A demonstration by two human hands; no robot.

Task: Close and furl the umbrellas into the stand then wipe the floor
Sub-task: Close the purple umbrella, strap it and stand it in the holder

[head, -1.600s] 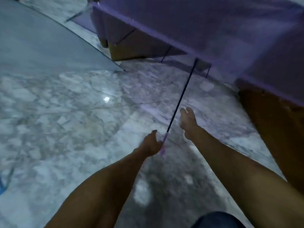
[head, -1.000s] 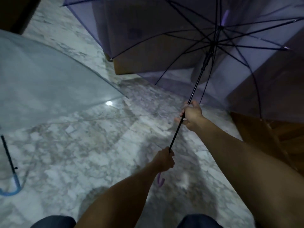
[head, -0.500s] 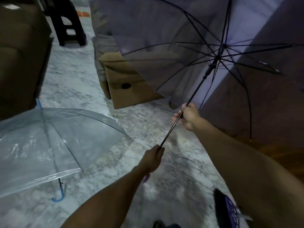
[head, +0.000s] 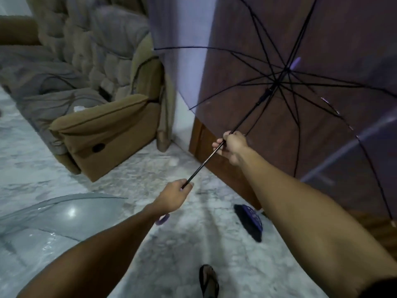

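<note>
Since half a second ago, view swings right; purple umbrella (head: pixel 300 87) stays open, raised ahead. My left hand (head: pixel 174 198) clamps its handle, right hand (head: pixel 233 147) wraps the thin shaft (head: pixel 206 162). Light, springy, likely slick; I'd pull the runner (head: pixel 265 95) down.

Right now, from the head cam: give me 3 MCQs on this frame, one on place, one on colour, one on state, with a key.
1. Where does the clear transparent umbrella lie?
A. on the marble floor, lower left
B. on the brown armchair
C. in the right hand

2. What colour is the canopy of the held umbrella?
A. red
B. translucent purple
C. yellow

3. What state is the purple umbrella in?
A. furled
B. open, ribs spread
C. lying on the floor

Key:
1 A, it rests on the floor beside the left arm.
2 B, purple film over black ribs.
3 B, left hand and right hand grip its black shaft with the canopy spread.
</note>
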